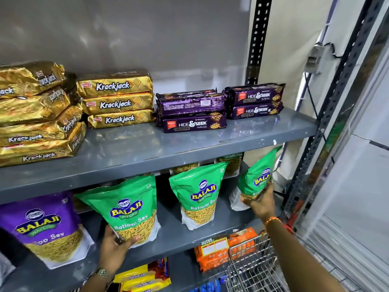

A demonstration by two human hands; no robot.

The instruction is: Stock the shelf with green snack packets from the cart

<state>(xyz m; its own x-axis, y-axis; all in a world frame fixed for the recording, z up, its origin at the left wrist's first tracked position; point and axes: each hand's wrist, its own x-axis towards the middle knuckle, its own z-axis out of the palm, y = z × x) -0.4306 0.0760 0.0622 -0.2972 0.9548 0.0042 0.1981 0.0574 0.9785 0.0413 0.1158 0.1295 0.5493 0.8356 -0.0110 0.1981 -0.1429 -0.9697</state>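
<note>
From the head camera, the middle shelf (179, 234) of a grey metal rack serves as the landmark. On it, towards its left end, the left hand (114, 246) has its grip closed around the bottom of a green snack packet (128, 209), thumb across the front and fingers behind, the packet tilted with its top leaning left. Just left of that packet, on the same shelf, stands a purple snack packet (46, 226), also tilted. Near the shelf's centre a second green packet (199, 193) stands alone, touched by neither hand, with more packets of the same kind partly hidden behind it. At the shelf's right end the right hand (262, 202), an orange band at the wrist, grips the lower part of a third green packet (257, 175), whose top reaches up to the underside of the shelf above. That upper shelf (147, 148) carries stacks of gold Krackjack packs (115, 100) above the left half and purple Hide & Seek packs (254, 101) above the right. Below the middle shelf's right end, a wire cart (250, 268) sits in front of orange packs (212, 252) on the lower shelf.
</note>
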